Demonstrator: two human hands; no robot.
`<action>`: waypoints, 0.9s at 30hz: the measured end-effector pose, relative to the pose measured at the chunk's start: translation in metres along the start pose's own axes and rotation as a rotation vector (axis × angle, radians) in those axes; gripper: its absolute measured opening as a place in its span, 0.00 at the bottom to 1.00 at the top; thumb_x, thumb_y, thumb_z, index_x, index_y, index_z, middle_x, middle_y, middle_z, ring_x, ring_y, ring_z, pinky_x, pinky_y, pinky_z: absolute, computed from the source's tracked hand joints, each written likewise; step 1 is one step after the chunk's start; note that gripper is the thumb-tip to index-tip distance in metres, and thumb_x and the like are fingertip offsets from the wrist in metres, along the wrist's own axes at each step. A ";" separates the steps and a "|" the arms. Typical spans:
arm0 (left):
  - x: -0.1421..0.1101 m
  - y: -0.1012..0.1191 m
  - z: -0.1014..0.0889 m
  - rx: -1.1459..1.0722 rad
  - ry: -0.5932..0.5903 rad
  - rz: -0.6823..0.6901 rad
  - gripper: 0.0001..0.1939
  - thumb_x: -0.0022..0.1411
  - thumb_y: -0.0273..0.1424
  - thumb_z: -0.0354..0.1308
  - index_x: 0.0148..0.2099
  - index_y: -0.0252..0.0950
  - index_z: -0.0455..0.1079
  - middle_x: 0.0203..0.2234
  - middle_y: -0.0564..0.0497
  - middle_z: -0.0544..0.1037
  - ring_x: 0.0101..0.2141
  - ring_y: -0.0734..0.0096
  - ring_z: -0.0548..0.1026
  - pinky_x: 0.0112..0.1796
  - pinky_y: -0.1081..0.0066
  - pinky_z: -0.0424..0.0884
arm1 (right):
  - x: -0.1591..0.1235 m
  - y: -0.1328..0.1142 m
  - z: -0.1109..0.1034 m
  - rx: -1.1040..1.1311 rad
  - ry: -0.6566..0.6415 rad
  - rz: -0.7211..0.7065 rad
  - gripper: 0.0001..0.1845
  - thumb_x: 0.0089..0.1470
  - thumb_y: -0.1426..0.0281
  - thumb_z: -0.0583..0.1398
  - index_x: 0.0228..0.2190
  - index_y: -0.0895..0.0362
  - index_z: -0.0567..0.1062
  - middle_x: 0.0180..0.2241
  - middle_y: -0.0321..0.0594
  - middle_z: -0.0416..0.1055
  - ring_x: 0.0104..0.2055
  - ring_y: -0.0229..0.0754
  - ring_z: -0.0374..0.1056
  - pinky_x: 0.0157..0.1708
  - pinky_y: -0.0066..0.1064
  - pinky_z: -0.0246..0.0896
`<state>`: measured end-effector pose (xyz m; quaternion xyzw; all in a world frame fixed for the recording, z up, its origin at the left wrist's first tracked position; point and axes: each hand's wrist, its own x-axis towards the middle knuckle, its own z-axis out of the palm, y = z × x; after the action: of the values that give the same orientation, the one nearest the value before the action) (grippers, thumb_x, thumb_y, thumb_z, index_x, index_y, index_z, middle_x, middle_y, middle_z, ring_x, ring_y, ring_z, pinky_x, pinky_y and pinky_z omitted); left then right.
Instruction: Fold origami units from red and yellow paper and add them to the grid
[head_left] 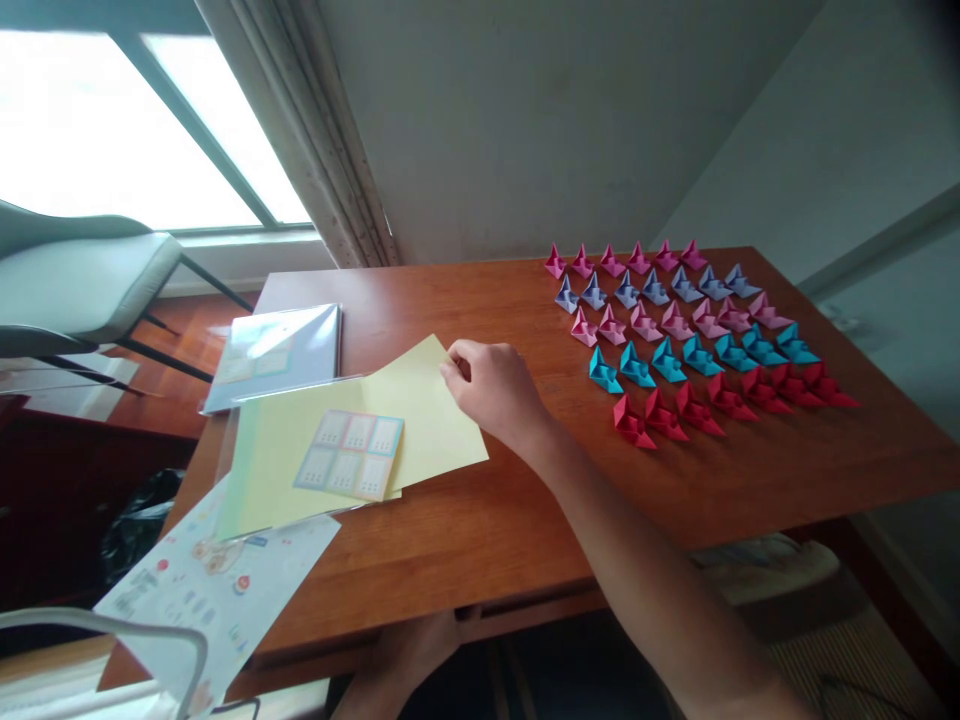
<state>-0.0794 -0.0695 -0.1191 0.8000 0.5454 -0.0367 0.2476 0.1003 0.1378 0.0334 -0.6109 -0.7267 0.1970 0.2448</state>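
Note:
My right hand is closed, thumb and fingers pinching the right edge of a yellow sheet of paper. That sheet sticks out at an angle from a clear plastic sleeve that holds more yellow paper. On top of the sleeve lies a small printed card with six framed boxes in pastel colours. Below the table's front edge, what looks like my left forearm shows; its hand and fingers are hidden.
Rows of folded paper boats in pink, lilac, light pink, blue and red stand on the wooden table. A clear-wrapped paper pack lies at the left. A printed white sheet overhangs the front-left edge, near a chair.

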 end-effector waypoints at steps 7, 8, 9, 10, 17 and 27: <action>-0.003 -0.005 0.003 -0.002 0.085 0.000 0.26 0.61 0.50 0.58 0.56 0.41 0.74 0.52 0.40 0.79 0.54 0.38 0.74 0.56 0.48 0.68 | -0.004 0.022 0.004 0.120 0.009 0.042 0.08 0.60 0.70 0.60 0.29 0.55 0.77 0.28 0.37 0.77 0.31 0.39 0.70 0.32 0.29 0.54; -0.003 -0.006 0.005 -0.005 0.078 -0.003 0.26 0.62 0.50 0.58 0.56 0.41 0.74 0.52 0.40 0.79 0.54 0.38 0.74 0.55 0.48 0.69 | -0.004 0.022 0.009 0.136 -0.011 0.038 0.08 0.60 0.70 0.60 0.29 0.55 0.77 0.29 0.37 0.78 0.32 0.39 0.70 0.33 0.29 0.54; -0.004 -0.007 0.007 -0.003 0.066 -0.009 0.26 0.62 0.50 0.58 0.56 0.40 0.74 0.52 0.40 0.79 0.54 0.38 0.74 0.54 0.48 0.70 | -0.005 0.020 0.014 0.144 -0.024 0.035 0.07 0.59 0.70 0.60 0.30 0.55 0.77 0.29 0.37 0.78 0.32 0.39 0.70 0.33 0.29 0.54; -0.004 -0.008 0.008 0.003 0.052 -0.015 0.26 0.63 0.50 0.57 0.56 0.40 0.73 0.53 0.39 0.79 0.54 0.38 0.74 0.54 0.48 0.70 | -0.005 0.017 0.018 0.152 -0.033 0.028 0.07 0.59 0.70 0.60 0.30 0.55 0.77 0.29 0.37 0.78 0.32 0.39 0.70 0.33 0.29 0.54; -0.002 -0.013 0.006 -0.032 -0.029 0.009 0.28 0.62 0.50 0.57 0.59 0.41 0.71 0.52 0.40 0.79 0.52 0.41 0.76 0.51 0.51 0.73 | -0.004 -0.003 0.017 0.183 -0.092 -0.139 0.09 0.61 0.69 0.58 0.31 0.54 0.77 0.28 0.35 0.77 0.31 0.39 0.69 0.32 0.29 0.53; -0.003 -0.003 -0.007 -0.093 -0.065 0.038 0.22 0.62 0.46 0.59 0.54 0.44 0.74 0.51 0.43 0.81 0.51 0.43 0.78 0.49 0.51 0.75 | 0.001 0.015 0.019 0.032 -0.051 -0.082 0.10 0.63 0.69 0.57 0.33 0.53 0.78 0.33 0.40 0.79 0.35 0.42 0.71 0.33 0.31 0.53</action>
<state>-0.0852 -0.0677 -0.1130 0.7961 0.5230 -0.0326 0.3027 0.1012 0.1416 0.0094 -0.5712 -0.7539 0.2139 0.2442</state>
